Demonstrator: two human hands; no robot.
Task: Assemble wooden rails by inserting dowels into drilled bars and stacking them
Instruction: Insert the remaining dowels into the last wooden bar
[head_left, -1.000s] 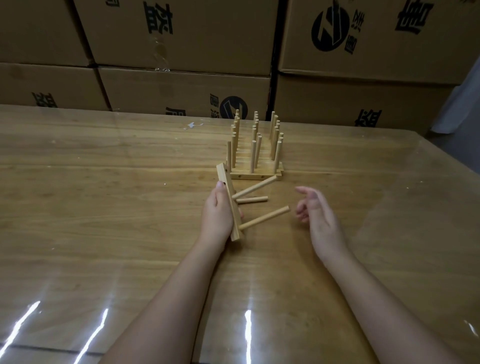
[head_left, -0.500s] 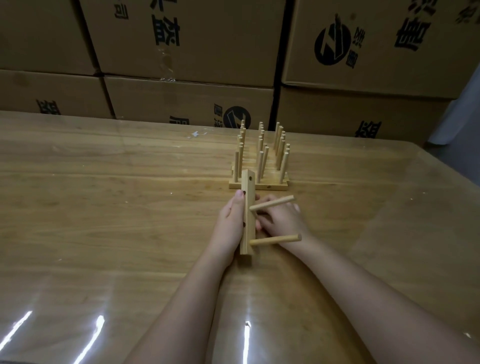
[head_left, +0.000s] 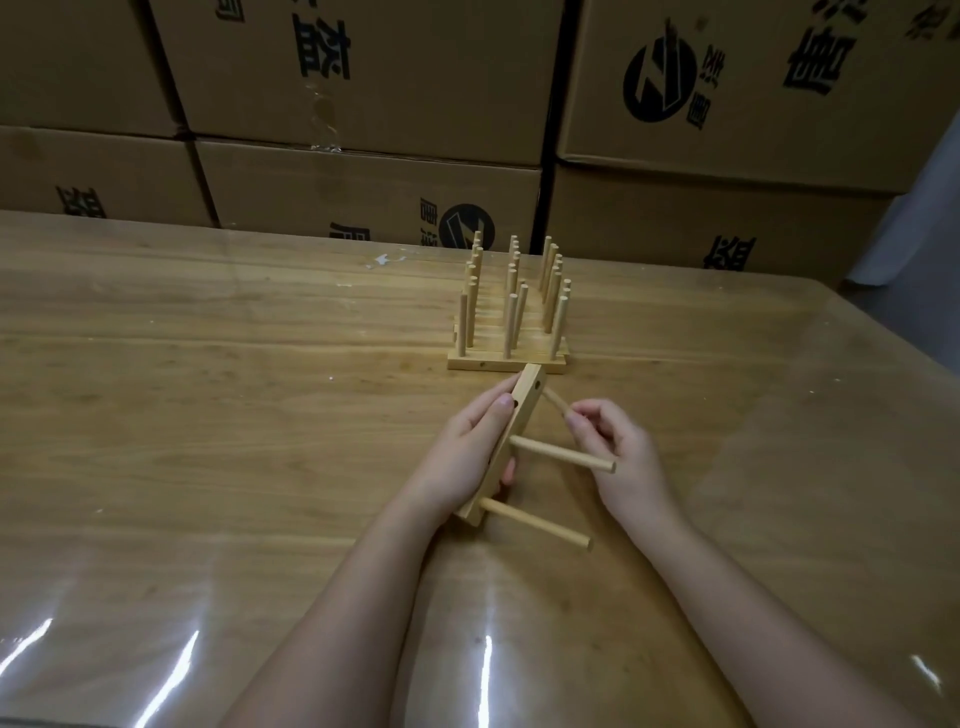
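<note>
My left hand (head_left: 467, 452) grips a drilled wooden bar (head_left: 511, 441), held on edge and slanting away from me above the table. Two dowels stick out of the bar to the right, a middle dowel (head_left: 563, 454) and a near dowel (head_left: 537, 524). My right hand (head_left: 618, 452) pinches a third dowel (head_left: 555, 401) whose far end lies by the bar's top hole. Behind the bar stands a group of finished rails (head_left: 509, 317) with several upright dowels.
The wooden table (head_left: 208, 415) has a glossy clear cover with light glare near its front edge. Stacked cardboard boxes (head_left: 363, 78) form a wall along the table's far side. The table's right edge runs diagonally at the right.
My right hand went from open beside the bar to pinching the far dowel. The bar tilted and its top end swung toward the finished rails. The camera view shifted downward.
</note>
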